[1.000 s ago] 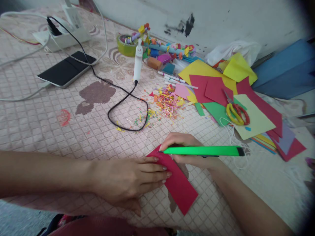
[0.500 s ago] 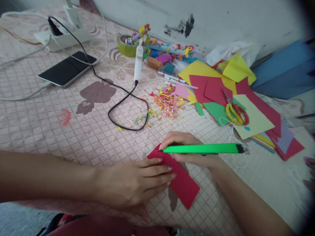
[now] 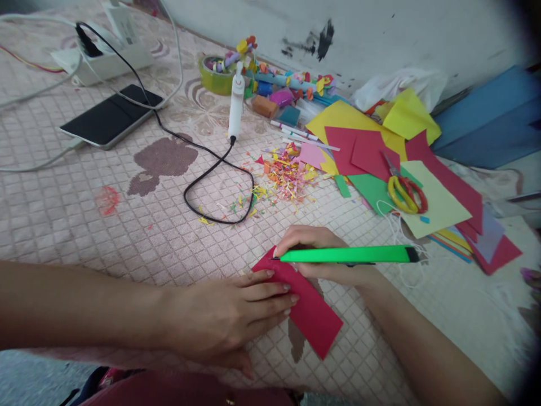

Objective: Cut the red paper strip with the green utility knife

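A red paper strip (image 3: 311, 310) lies on the quilted pink cloth (image 3: 127, 225) in front of me. My left hand (image 3: 228, 316) rests flat on its left part, fingers stretched out and pressing it down. My right hand (image 3: 321, 254) is closed round a bright green utility knife (image 3: 350, 255), whose tip touches the strip's upper end near my left fingertips.
Paper scraps (image 3: 287, 177) lie beyond the strip. Coloured sheets (image 3: 372, 152) with yellow-red scissors (image 3: 406, 194) spread to the right. A white glue gun (image 3: 235, 107) with a black cord (image 3: 211, 169), a dark tablet (image 3: 110, 115) and a power strip (image 3: 101, 56) lie at the back left.
The red strip and my left fingers have shifted slightly to the right. The knife stays almost where it was.
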Demonstrator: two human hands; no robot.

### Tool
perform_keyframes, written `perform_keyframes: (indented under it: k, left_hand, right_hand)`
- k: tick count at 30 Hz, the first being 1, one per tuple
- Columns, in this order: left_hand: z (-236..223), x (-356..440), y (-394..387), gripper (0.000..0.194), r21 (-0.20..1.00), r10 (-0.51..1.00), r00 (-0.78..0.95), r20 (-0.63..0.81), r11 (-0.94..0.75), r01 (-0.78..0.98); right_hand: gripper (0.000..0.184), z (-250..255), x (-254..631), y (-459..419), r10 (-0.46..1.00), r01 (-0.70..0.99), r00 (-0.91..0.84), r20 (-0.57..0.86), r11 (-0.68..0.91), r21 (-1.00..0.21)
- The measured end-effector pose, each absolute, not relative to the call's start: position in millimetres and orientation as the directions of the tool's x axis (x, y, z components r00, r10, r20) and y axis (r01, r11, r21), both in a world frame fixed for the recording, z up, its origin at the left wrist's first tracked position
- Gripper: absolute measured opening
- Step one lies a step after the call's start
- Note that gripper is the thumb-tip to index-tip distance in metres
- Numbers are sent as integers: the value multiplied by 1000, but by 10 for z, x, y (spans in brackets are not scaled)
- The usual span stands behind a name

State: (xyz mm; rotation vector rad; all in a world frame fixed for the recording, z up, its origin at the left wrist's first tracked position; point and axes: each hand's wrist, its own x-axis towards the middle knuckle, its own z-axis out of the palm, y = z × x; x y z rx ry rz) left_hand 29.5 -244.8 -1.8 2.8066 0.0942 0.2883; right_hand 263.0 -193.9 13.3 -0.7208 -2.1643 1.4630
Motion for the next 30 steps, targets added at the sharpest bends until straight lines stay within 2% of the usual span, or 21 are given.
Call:
perform_keyframes:
  k: [8,15,27,30]
  left_hand:
    - [32,304,-2441,63,306,93,981,172,-951,37]
    - [-4,298,-2430,58,281,70,967,243,-960,-1]
    - [20,340,-2470,64,282,113,978,176,-958,60]
    - [36,322,-2436,60,297,88,978,187,-955,29]
  right_hand:
    - [21,171,2589,-1986,664,204,-746,59,311,-928]
    - [25,180,2594,-1982,658,196,-750,63,312,-930]
    - [24,183,2609,-1953,644,205,-764,38,298,-932]
    - [25,176,2610,-1950,644,196,-764,42,293,-936]
